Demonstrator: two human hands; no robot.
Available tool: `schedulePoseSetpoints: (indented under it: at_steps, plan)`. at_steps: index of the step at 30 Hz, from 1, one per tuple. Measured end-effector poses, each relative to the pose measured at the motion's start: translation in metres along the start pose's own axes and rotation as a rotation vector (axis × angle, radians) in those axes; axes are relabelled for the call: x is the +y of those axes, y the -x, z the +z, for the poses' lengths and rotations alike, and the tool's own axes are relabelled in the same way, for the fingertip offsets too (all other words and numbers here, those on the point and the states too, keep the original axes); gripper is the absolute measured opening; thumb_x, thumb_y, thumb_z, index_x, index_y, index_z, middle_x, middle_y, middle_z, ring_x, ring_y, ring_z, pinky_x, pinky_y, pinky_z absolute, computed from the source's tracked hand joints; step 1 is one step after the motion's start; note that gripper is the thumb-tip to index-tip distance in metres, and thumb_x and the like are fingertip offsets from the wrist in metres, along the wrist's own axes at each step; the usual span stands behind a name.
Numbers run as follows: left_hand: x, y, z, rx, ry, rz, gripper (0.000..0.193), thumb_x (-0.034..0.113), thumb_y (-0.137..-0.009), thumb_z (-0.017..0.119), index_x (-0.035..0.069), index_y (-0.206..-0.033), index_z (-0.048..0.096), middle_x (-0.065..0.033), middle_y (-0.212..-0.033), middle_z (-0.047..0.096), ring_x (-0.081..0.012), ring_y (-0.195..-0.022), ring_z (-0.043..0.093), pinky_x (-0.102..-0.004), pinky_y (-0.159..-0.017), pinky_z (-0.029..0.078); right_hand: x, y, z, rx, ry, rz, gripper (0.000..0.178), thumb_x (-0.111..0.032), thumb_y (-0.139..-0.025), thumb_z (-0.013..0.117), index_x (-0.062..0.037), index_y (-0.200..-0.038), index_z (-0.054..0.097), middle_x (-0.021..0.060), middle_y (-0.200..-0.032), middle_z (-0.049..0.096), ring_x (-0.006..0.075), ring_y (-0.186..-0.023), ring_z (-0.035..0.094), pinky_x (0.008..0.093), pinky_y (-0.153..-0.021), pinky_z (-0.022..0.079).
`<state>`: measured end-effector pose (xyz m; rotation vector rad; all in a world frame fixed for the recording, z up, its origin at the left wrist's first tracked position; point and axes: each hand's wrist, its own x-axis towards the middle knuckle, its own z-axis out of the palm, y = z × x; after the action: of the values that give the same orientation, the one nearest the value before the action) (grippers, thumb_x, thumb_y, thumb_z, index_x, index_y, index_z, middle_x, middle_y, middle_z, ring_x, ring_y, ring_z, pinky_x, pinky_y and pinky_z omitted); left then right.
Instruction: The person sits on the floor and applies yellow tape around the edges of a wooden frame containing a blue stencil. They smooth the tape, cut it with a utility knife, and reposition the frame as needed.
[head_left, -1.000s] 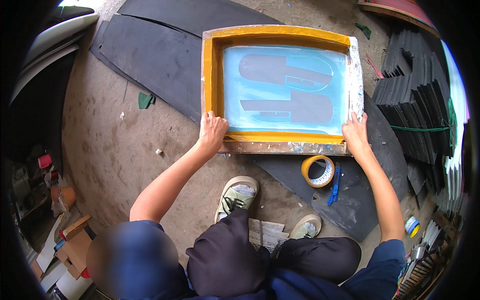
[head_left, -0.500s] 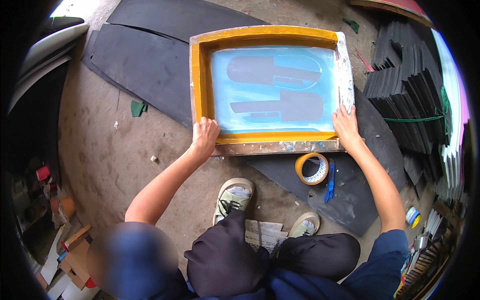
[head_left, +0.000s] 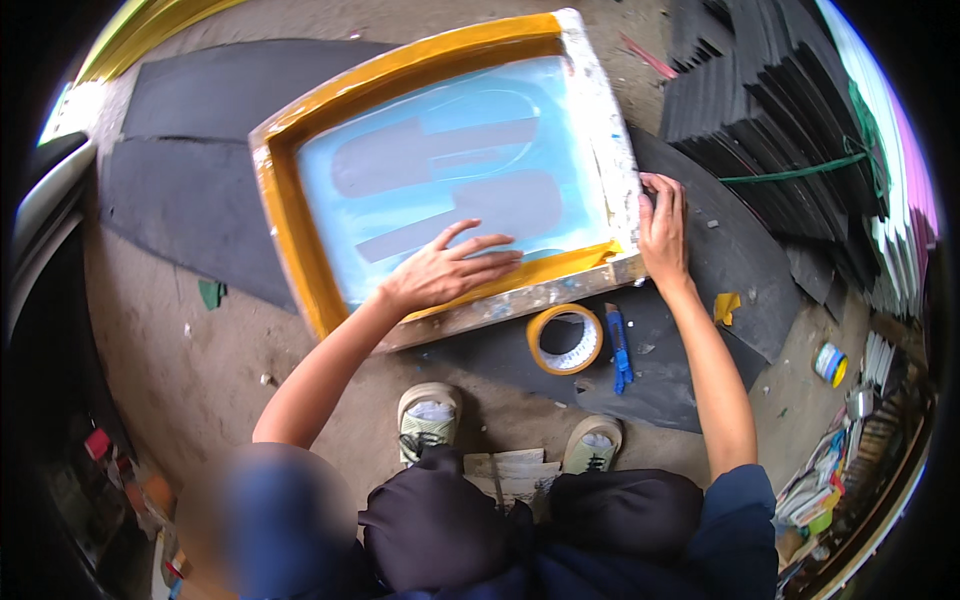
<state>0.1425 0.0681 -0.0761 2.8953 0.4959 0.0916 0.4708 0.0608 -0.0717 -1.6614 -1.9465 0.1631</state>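
Observation:
A screen-printing frame (head_left: 615,120) lies turned at an angle in front of me, its inner edges lined with yellow-brown tape. Its blue mesh (head_left: 450,170) carries two grey shoe-sole-like shapes. My left hand (head_left: 455,268) is open, fingers spread above the mesh and near rim; whether it touches is unclear. Against the outside of the frame's right side rests my right hand (head_left: 663,230), fingers slightly bent and not wrapped round it. Just below the near rim are a roll of yellow-brown tape (head_left: 537,345) and a blue cutter knife (head_left: 619,350).
Black foam sheets (head_left: 190,195) lie under and around the frame on the concrete floor. At the right stands a stack of black sheets (head_left: 750,125) tied with green string. A scrap of yellow tape (head_left: 727,307) and a small round tub (head_left: 830,364) are at the right.
The frame has turned counterclockwise and appears farther left. My left hand has let go of its near left corner and opened over the near rim. My right hand has shifted to the outer right side.

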Motion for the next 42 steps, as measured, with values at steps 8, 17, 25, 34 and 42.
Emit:
schedulePoseSetpoints:
  at_steps: [8, 17, 25, 34, 42]
  plan:
    - [0.015, -0.097, 0.030, 0.038, 0.021, 0.165, 0.061, 0.022, -0.080, 0.051, 0.025, -0.140, 0.036, 0.0098, -0.145, 0.029, -0.0155, -0.131, 0.027, -0.0449, -0.110, 0.023, 0.002, 0.005, -0.003, 0.072, -0.039, 0.018, 0.027, -0.004, -0.085, 0.052, -0.0013, -0.111, 0.048, 0.0129, -0.101, 0.053, 0.0294, -0.097, 0.050, 0.0416, -0.088, 0.038]
    - [0.019, -0.111, 0.025, 0.044, 0.066, 0.093, 0.053, 0.018, -0.084, 0.048, 0.028, -0.136, 0.042, 0.0070, -0.136, 0.036, -0.0190, -0.116, 0.037, -0.0429, -0.099, 0.033, 0.001, 0.005, -0.002, 0.086, -0.024, 0.022, 0.026, -0.004, -0.083, 0.052, -0.0025, -0.108, 0.049, 0.0109, -0.099, 0.053, 0.0295, -0.097, 0.051, 0.0421, -0.087, 0.038]
    - [0.028, -0.132, 0.020, -0.003, 0.334, -0.010, 0.039, 0.012, -0.083, 0.048, 0.021, -0.120, 0.059, 0.0004, -0.117, 0.045, -0.0234, -0.108, 0.039, -0.0463, -0.091, 0.033, -0.001, 0.005, -0.001, 0.068, -0.008, 0.038, 0.023, -0.006, -0.083, 0.053, -0.0029, -0.106, 0.049, 0.0107, -0.098, 0.054, 0.0295, -0.096, 0.050, 0.0421, -0.086, 0.038]
    - [0.050, -0.132, 0.031, 0.210, 0.601, -0.242, 0.031, 0.003, -0.074, 0.053, 0.012, -0.100, 0.067, -0.0007, -0.108, 0.051, -0.0230, -0.104, 0.042, -0.0446, -0.093, 0.028, -0.002, 0.005, -0.001, 0.036, 0.032, 0.059, 0.023, -0.006, -0.081, 0.053, -0.0029, -0.104, 0.048, 0.0109, -0.098, 0.054, 0.0301, -0.098, 0.049, 0.0429, -0.087, 0.037]
    - [0.063, -0.131, 0.015, 0.284, 1.071, -0.560, 0.037, 0.002, -0.088, 0.040, 0.005, -0.125, 0.040, -0.0125, -0.101, 0.065, -0.0341, -0.094, 0.058, -0.0427, -0.085, 0.041, -0.001, 0.005, -0.001, 0.019, 0.049, 0.051, 0.025, -0.004, -0.079, 0.054, -0.0023, -0.103, 0.048, 0.0112, -0.097, 0.053, 0.0304, -0.098, 0.049, 0.0429, -0.087, 0.038]
